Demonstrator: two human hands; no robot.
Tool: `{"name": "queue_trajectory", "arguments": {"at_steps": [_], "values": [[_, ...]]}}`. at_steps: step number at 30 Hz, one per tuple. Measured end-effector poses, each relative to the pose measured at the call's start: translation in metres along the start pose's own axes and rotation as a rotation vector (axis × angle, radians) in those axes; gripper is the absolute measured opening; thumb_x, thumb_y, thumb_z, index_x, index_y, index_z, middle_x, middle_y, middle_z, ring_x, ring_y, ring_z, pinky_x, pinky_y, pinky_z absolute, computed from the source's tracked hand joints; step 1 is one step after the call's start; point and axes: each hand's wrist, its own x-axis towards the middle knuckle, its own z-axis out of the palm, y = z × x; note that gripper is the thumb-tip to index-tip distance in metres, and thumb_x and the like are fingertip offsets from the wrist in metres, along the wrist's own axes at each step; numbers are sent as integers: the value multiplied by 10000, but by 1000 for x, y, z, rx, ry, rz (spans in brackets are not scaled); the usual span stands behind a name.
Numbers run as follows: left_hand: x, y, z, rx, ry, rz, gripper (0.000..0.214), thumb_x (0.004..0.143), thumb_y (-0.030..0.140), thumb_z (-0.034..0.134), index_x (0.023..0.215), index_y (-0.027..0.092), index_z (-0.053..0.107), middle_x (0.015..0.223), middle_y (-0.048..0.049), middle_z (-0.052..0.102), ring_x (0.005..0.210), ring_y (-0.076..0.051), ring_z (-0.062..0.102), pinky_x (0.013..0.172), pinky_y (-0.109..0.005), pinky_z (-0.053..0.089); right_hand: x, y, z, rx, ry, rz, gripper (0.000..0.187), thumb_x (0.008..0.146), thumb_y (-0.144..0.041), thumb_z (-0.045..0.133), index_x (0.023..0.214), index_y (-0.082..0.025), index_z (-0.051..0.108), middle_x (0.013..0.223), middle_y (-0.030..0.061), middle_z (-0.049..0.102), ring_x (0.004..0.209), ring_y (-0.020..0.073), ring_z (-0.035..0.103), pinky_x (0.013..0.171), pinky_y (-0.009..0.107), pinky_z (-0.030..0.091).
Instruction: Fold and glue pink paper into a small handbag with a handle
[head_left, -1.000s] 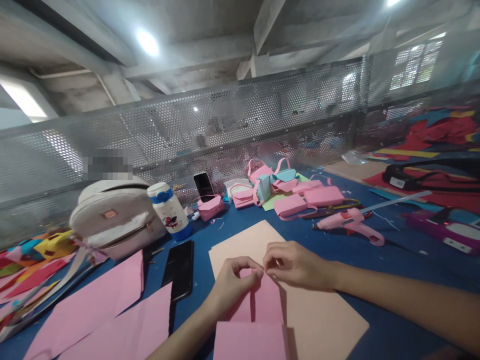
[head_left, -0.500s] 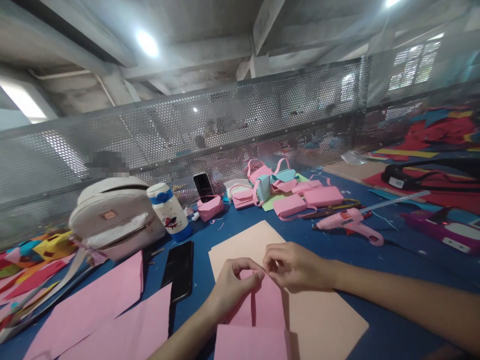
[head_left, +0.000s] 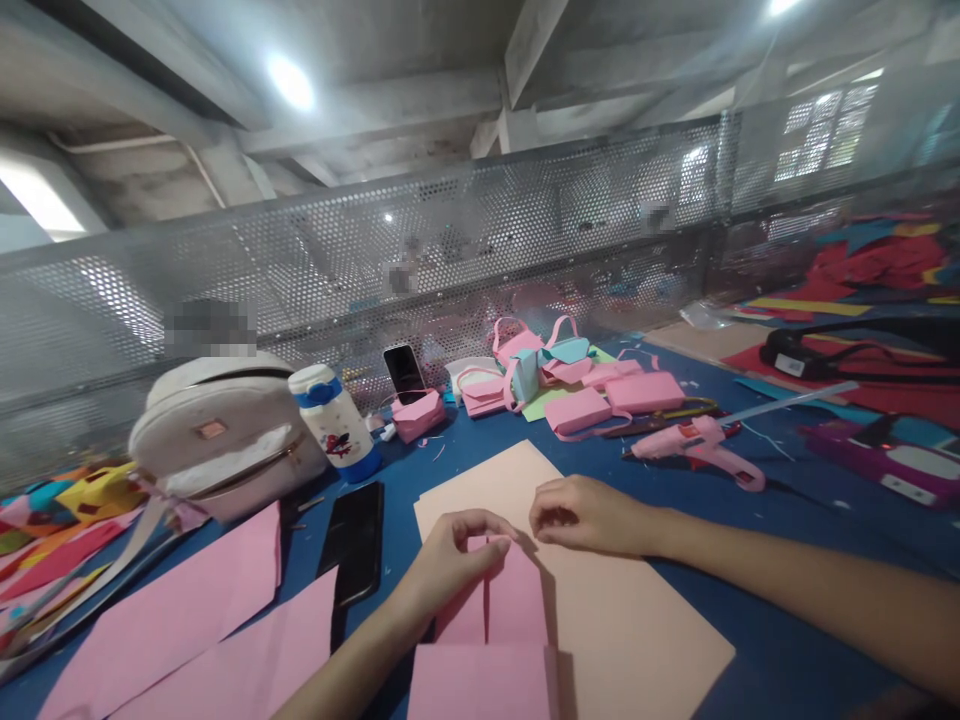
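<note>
My left hand (head_left: 465, 555) pinches the far end of a folded pink paper piece (head_left: 517, 600) between thumb and fingers. The piece has a seam along its length and a wider pink flap at the near end, cut off by the frame's bottom. My right hand (head_left: 581, 515) lies just right of it, fingers curled in and apart from the pink paper; nothing shows in them. Under both hands are peach paper sheets (head_left: 637, 630) on a blue table (head_left: 427, 480).
Pink sheets (head_left: 172, 600) and a black phone (head_left: 352, 540) lie left, before a bottle (head_left: 337, 430) and white backpack (head_left: 225, 420). Small paper bags (head_left: 577, 410) stand at the back. To the right are a pink glue gun (head_left: 697, 445) and a purple device (head_left: 885, 455).
My right hand has come away from the tip of the pink paper, its fingers now apart from it. The paper and my left hand have shifted slightly left.
</note>
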Motion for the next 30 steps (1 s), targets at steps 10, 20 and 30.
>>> {"name": "queue_trajectory", "arguments": {"at_steps": [10, 20, 30], "values": [[3, -5, -3, -16, -97, -19, 183, 716, 287, 741, 770, 112, 747, 688, -41, 685, 550, -102, 492, 552, -221, 373, -1, -11, 5, -106, 16, 44, 144, 784, -64, 619, 828, -180, 691, 795, -1, 651, 702, 127, 568, 607, 208, 365], [3, -5, -1, -23, -69, -41, 83, 685, 208, 738, 709, 128, 730, 645, -8, 682, 573, -108, 527, 576, -219, 383, -2, -19, 8, -185, -13, 24, 52, 886, -144, 585, 880, -171, 630, 874, 23, 638, 783, 159, 573, 665, 244, 364], [5, -9, 3, -87, -29, -67, 139, 619, 207, 771, 639, 114, 671, 556, 15, 616, 527, -88, 485, 537, -203, 331, -4, -34, 19, 215, 132, 87, 117, 822, -65, 622, 828, -181, 630, 816, -31, 571, 718, 109, 502, 651, 215, 357]]}}
